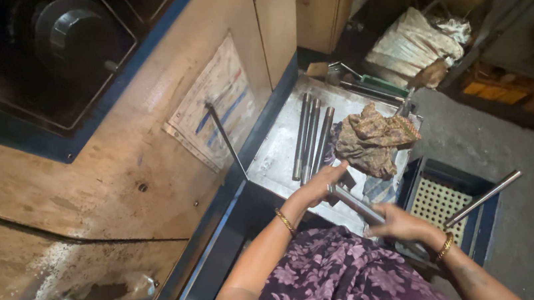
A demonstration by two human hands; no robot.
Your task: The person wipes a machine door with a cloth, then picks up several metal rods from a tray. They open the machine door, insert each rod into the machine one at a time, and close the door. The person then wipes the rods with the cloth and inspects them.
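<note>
My left hand point(322, 182) and my right hand point(401, 224) both grip one short steel rod point(355, 204) over the near edge of a grey metal tray point(274, 152). The left hand holds its upper end, the right hand its lower end. Several more steel rods point(310, 135) lie side by side on the tray just beyond the left hand. A crumpled brown rag point(370, 139) sits on the tray to the right of those rods. Gold bangles ring both wrists.
A large beige and blue machine point(118, 140) with a paper chart point(216, 102) fills the left. A blue crate point(448, 200) with a perforated insert and a long steel bar point(483, 198) across it stands at my right. Sacks point(410, 43) lie at the back.
</note>
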